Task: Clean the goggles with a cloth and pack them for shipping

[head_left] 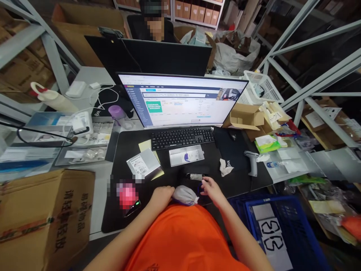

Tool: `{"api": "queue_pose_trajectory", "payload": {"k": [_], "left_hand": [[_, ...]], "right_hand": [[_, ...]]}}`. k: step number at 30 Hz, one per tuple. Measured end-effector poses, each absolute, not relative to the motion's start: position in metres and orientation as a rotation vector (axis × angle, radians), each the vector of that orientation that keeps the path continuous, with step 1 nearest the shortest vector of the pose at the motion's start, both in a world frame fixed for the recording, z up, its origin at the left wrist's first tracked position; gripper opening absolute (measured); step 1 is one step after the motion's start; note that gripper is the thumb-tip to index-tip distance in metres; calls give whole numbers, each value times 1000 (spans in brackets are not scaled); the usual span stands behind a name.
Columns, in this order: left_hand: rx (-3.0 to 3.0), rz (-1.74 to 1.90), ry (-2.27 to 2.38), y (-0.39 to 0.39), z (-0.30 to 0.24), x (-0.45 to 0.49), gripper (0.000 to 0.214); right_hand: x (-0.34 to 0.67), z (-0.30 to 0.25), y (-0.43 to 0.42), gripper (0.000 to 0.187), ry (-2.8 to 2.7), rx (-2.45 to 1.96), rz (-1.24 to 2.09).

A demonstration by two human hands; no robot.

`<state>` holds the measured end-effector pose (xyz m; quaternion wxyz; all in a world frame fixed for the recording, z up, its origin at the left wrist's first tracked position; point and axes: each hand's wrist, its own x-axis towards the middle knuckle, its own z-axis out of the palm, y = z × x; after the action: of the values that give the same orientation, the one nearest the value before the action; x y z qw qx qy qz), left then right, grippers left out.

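At the desk's front edge, close to the orange shirt, lies a small grey cloth pouch (185, 195) with a gathered right end. My left hand (163, 196) is closed at the pouch's left end, its fingertips touching the fabric. On the pouch's other side, my right hand (211, 191) has curled fingers beside a thin dark blue item (200, 188), too small to make out. Just beyond those fingers lies a black item with a silvery strip (196, 176). An open white box (186, 155) with a blue-purple mark lies below the keyboard.
The keyboard (183, 138) and lit monitor (180, 101) stand ahead. To the left are a white labelled box (144, 164) and a phone (132, 208). A scanner (252, 163) and crumpled tissue (225, 168) lie right; a blue crate (296, 226) is below. Another person sits behind the monitors.
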<state>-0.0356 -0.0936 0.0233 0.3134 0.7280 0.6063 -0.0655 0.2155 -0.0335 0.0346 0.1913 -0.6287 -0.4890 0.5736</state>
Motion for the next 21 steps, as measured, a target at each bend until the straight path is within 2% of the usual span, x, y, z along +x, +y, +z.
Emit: {"api": "queue_pose_trajectory", "payload": {"k": [3, 6, 8, 13, 14, 18, 21], "left_hand": [[2069, -175, 1554, -100, 42, -29, 17], [2183, -131, 1517, -104, 56, -18, 10], [2231, -81, 1502, -102, 61, -11, 7], [2261, 110, 1512, -92, 64, -4, 11], [2250, 160, 1532, -90, 63, -4, 16], [2158, 321, 1648, -81, 44, -7, 68], [2122, 335, 1629, -72, 19, -5, 70]], "right_hand": [[198, 54, -37, 45, -1613, -1594, 1646], [190, 72, -36, 70, -1838, -1384, 1759], [185, 80, -34, 78, -2049, -1245, 1821], [185, 91, -30, 61, -2307, -1271, 1582], [190, 92, -28, 56, -2268, -1315, 1534], [228, 96, -16, 39, -2025, -1497, 1276], [249, 93, -8, 34, -1795, -1606, 1018]]}}
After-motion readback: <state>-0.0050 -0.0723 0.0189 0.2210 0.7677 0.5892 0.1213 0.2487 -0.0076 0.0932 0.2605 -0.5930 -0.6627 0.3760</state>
